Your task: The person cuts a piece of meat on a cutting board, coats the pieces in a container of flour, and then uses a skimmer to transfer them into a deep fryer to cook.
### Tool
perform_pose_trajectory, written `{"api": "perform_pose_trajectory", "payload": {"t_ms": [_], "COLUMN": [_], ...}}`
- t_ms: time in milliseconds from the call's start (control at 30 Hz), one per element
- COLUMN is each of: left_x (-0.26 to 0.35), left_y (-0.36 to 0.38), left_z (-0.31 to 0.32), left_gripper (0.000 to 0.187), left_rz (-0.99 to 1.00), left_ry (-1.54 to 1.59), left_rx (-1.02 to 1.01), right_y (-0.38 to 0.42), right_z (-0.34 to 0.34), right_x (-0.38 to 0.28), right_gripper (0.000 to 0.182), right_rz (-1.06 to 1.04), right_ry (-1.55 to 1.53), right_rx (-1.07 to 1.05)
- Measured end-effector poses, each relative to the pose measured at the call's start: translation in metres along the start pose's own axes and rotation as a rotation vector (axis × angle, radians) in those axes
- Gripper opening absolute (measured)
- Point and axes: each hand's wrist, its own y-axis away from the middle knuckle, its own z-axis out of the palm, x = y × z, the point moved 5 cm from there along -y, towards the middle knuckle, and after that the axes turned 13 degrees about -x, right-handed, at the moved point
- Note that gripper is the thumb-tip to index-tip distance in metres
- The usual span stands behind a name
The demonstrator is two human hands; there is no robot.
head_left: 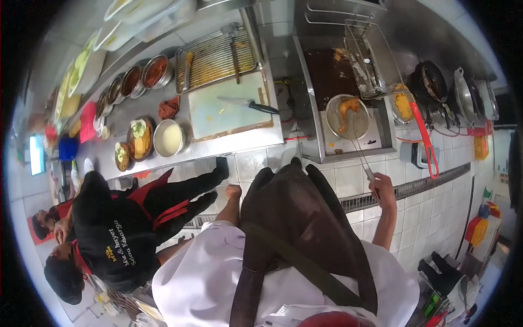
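Observation:
My right hand [383, 189] is closed around the end of long thin metal tongs [363, 155]. The tongs reach forward into a round metal bowl [329, 115], where golden-brown fried pieces [349, 108] lie. This bowl stands on the metal ledge at the front of a fryer [327, 62] filled with dark oil. My left hand [233, 191] hangs low beside my brown apron [286, 218], below the counter edge and away from the food. Its rounded back shows, and its fingers are hidden.
A fryer basket [376, 60] with a red handle [422, 136] sits at the fryer's right. Pans [430, 82] hang beyond. On the left counter, a knife [261, 107] lies on a cutting board [210, 122], near a batter bowl [169, 138]. Co-workers in black [117, 234] stand at left.

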Motion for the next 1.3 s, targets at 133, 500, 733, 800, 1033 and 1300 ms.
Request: {"api": "perform_pose_trajectory", "payload": {"t_ms": [133,500,733,800,1033,1300], "left_x": [-0.004,-0.068,-0.113,-0.118,-0.133,-0.114], "left_y": [0.035,0.088,0.006,0.014,-0.016,0.038], "left_z": [-0.016,0.009,0.144,0.155,0.198,0.136], "left_gripper": [0.026,0.025,0.026,0.024,0.022,0.029], "left_rz": [0.07,-0.309,-0.154,-0.254,-0.122,-0.204], "left_ry": [-0.022,0.996,0.56,0.754,0.49,0.563], "left_rx": [-0.016,-0.019,-0.112,-0.096,-0.201,-0.189], "right_y": [0.022,-0.129,-0.27,-0.323,-0.346,-0.324], "right_z": [0.015,0.232,0.366,0.392,0.432,0.421], "right_x": [-0.012,-0.111,-0.165,-0.158,-0.164,-0.207], "right_gripper": [0.015,0.013,0.01,0.005,0.013,0.021], "right_rz": [0.03,-0.243,-0.261,-0.232,-0.415,-0.65], "right_ry": [0.052,0.341,0.287,0.205,0.402,1.197], "right_rx": [-0.078,-0.578,-0.584,-0.597,-0.377,0.105]}}
